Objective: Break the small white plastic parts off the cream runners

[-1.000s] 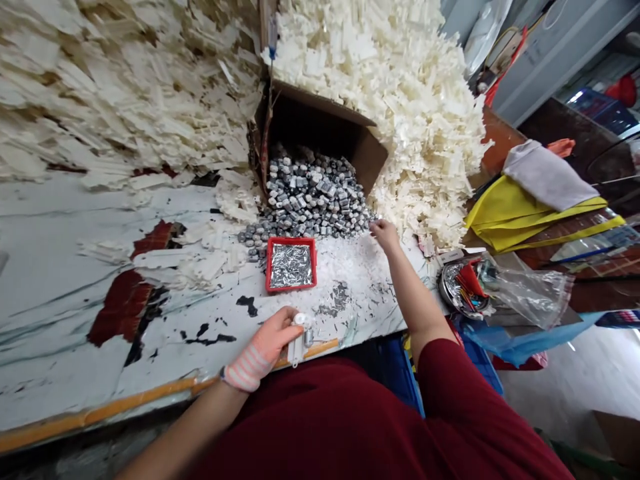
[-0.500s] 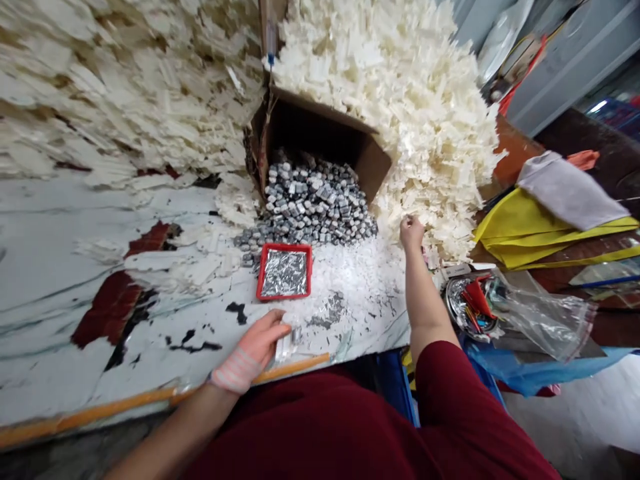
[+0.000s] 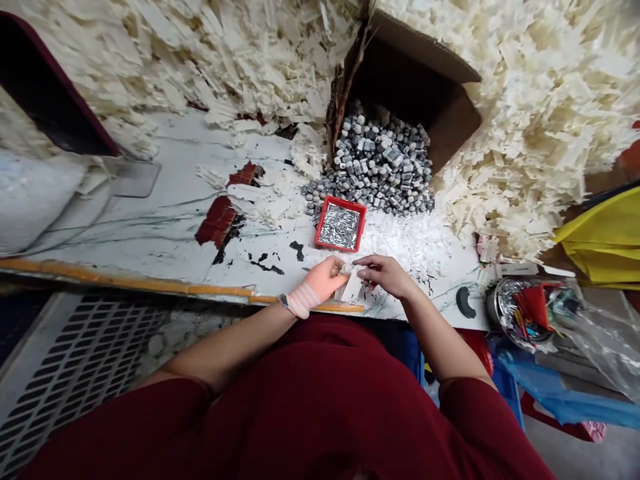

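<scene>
My left hand (image 3: 324, 283), with a striped band round the wrist, and my right hand (image 3: 384, 275) meet at the near edge of the worn white table (image 3: 150, 227). Both are closed on a small white plastic part (image 3: 353, 285) held between them. Just beyond them sits a red tray (image 3: 341, 226) of shiny metal pins. Behind the tray, a tipped cardboard box (image 3: 425, 73) spills small grey metal cylinders (image 3: 380, 167) onto the table.
Large heaps of cream plastic pieces (image 3: 540, 127) surround the box on both sides. White crumbs (image 3: 415, 240) litter the table by the tray. A tin with red bits (image 3: 520, 303), clear plastic bags and yellow cloth (image 3: 605, 243) lie at the right. A grating (image 3: 65, 360) lies below left.
My right hand came back from the cream heap at the far right to join my left hand at the table edge. The view swung left and down.
</scene>
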Tool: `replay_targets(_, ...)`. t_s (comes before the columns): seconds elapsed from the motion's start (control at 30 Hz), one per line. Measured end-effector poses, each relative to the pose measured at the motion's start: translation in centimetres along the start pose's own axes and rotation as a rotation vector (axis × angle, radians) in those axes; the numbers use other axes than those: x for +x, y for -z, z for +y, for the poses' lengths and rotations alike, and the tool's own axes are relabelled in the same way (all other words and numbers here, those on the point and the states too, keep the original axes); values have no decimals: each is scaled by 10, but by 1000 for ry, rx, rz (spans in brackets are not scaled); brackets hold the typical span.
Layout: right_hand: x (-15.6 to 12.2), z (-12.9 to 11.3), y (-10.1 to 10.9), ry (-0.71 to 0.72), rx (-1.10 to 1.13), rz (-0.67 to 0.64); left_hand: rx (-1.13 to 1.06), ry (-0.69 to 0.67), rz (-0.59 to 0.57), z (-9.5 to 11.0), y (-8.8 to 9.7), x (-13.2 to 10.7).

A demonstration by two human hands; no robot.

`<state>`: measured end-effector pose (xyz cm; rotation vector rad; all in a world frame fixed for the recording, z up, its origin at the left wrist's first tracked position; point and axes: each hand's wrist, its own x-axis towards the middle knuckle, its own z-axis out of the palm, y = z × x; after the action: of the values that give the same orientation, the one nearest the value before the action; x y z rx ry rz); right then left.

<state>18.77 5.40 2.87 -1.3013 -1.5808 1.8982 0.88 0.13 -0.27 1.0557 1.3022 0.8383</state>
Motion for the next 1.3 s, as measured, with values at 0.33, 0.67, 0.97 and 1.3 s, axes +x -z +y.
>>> replay_targets(0.33, 4, 2, 0, -42, 27, -153, 125, -13, -58, 11, 7, -10)
replay_targets(0.67, 13, 11, -9, 82, -114, 45, 56, -72, -36, 8, 11, -12)
replay_targets(0.97, 7, 9, -29, 248, -354, -54, 79, -202, -29, 20, 15, -23)
replay_targets(1.3, -3, -11, -35, 406, -1086, 119, -200, -354, 89, -4, 20, -13)
